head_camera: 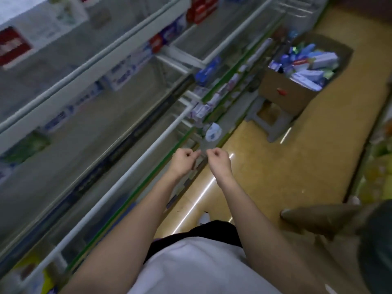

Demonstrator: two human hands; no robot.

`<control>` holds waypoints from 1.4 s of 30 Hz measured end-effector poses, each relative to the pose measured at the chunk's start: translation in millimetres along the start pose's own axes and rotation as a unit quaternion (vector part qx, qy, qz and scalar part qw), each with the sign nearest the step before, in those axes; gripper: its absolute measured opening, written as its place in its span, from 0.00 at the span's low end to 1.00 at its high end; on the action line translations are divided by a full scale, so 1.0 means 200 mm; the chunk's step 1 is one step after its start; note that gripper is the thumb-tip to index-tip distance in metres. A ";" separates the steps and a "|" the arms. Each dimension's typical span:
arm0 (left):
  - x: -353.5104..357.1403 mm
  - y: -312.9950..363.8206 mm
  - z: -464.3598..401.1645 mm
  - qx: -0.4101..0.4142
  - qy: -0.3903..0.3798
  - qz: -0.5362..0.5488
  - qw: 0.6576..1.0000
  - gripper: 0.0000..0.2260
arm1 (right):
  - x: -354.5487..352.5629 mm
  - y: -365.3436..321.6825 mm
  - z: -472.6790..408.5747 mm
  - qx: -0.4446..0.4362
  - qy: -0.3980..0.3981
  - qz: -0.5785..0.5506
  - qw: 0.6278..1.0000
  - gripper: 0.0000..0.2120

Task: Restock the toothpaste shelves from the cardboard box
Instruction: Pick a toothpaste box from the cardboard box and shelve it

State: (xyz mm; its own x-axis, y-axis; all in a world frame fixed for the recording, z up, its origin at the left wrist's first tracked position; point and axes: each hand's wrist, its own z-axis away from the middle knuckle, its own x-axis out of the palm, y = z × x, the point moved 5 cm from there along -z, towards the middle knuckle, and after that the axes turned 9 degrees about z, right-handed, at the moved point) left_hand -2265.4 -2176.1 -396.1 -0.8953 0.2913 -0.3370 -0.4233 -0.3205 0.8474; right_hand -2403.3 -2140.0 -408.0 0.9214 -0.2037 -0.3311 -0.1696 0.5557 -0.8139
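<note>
A cardboard box [286,96] full of blue and white toothpaste cartons [307,66] stands on a grey stool [273,124] at the far right of the aisle. Tiered white shelves [118,115] run along the left, with scattered toothpaste cartons [125,75] at their backs and red cartons [201,9] at the top. My left hand [184,160] and my right hand [219,159] hang side by side in front of me, over the lower shelf edge. Both have loosely curled fingers and hold nothing. The picture is blurred.
The yellow floor [286,170] stretches from me to the box. Another person's leg and shoe [314,217] stand close at the right. A white and blue pack [213,131] sits on the low shelf. Goods line the right edge [379,166].
</note>
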 end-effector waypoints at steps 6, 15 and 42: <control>0.31 0.26 -0.21 0.029 -0.079 0.034 0.996 0.08 | -0.32 -0.02 -0.23 0.046 0.044 -0.089 0.994 0.14; 0.66 0.47 -0.64 -0.224 -0.102 0.542 0.803 0.09 | -0.70 0.02 -0.61 0.146 -0.020 -0.569 0.809 0.13; 1.95 1.52 -2.04 -0.342 -0.204 0.597 0.696 0.36 | -1.94 -0.11 -2.06 0.151 0.129 -0.727 0.657 0.30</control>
State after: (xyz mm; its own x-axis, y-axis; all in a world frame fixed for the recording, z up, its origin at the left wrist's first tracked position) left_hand -2799.6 -2528.1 -437.9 -0.6107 -0.3638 0.7034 0.4962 -0.8680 -0.0181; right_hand -2901.9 -2405.7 -458.6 -0.0647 -0.8047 0.5901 0.9378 -0.2512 -0.2397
